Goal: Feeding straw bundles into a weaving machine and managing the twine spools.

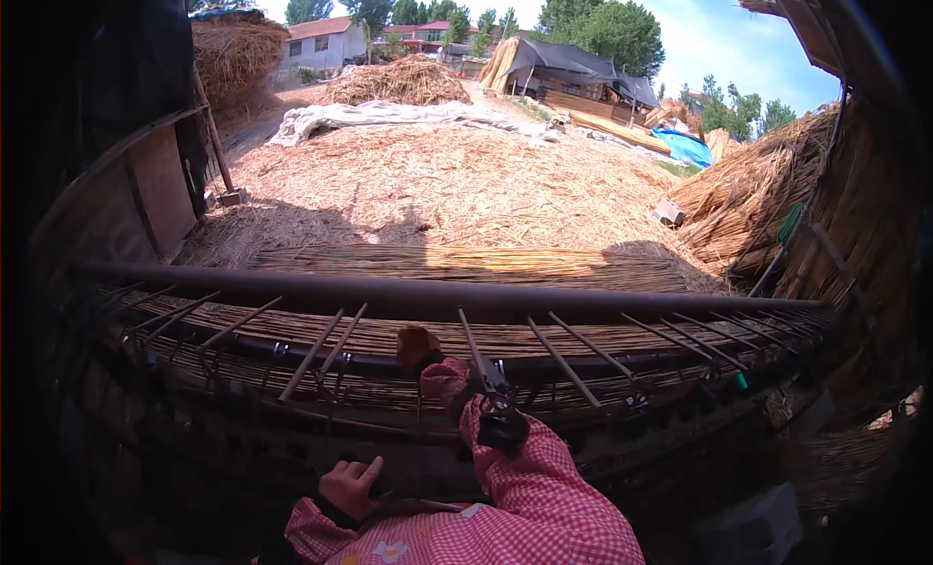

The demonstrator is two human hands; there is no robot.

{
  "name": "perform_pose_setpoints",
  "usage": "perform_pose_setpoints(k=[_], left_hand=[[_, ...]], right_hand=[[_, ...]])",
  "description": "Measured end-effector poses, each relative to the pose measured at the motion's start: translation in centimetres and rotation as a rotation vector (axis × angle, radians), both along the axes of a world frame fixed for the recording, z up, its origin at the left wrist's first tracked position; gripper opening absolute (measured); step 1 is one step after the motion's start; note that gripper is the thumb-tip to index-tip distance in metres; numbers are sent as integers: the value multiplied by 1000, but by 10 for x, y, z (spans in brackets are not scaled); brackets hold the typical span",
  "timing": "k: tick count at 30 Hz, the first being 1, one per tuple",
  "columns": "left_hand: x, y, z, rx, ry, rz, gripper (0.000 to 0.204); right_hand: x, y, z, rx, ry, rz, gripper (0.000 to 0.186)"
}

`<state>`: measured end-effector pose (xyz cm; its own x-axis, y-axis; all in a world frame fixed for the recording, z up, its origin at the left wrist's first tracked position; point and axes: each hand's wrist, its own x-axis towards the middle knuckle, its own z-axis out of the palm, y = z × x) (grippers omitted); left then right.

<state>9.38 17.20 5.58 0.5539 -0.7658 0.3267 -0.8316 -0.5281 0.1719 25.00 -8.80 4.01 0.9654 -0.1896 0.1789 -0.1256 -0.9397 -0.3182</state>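
Note:
My left hand [351,488] is low in the middle, beside the dark lower beam of a long metal frame. One digit points up and out, the others are bent, and I see nothing held in it. My right arm, in a pink checked sleeve, reaches forward past the slanted metal rods. Beyond the lower rail, my right hand [418,350] is at the reed mat [437,317]; its fingers are blurred and partly hidden. The rust-brown pipe [466,301] runs across just past that hand. A black device [501,421] is strapped round the right forearm.
Slanted rods [313,354] stick out along the pipe on both sides of my arm. Loose straw [466,186] covers the ground beyond. Reed bundles [768,181] lean at the right, a board wall [117,205] stands at the left, and a tarp-covered stack [583,60] lies behind.

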Motion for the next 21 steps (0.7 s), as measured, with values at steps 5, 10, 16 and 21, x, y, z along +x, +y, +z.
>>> perform_pose_setpoints(k=[5,10,16,21], left_hand=[[-41,92,-16,-93,293,219,59],[-42,120,61,-1169,540,415,60],[-10,39,81,-1442,624,-379,44],[0,-35,70,-267,-368,-293,21]], right_hand=[[2,11,-35,69,-223,0,21],[-95,84,29,1049,221,676,38],[-205,143,130,1489,372,1652,53],[-214,147,130,1568,661,1627,35]])
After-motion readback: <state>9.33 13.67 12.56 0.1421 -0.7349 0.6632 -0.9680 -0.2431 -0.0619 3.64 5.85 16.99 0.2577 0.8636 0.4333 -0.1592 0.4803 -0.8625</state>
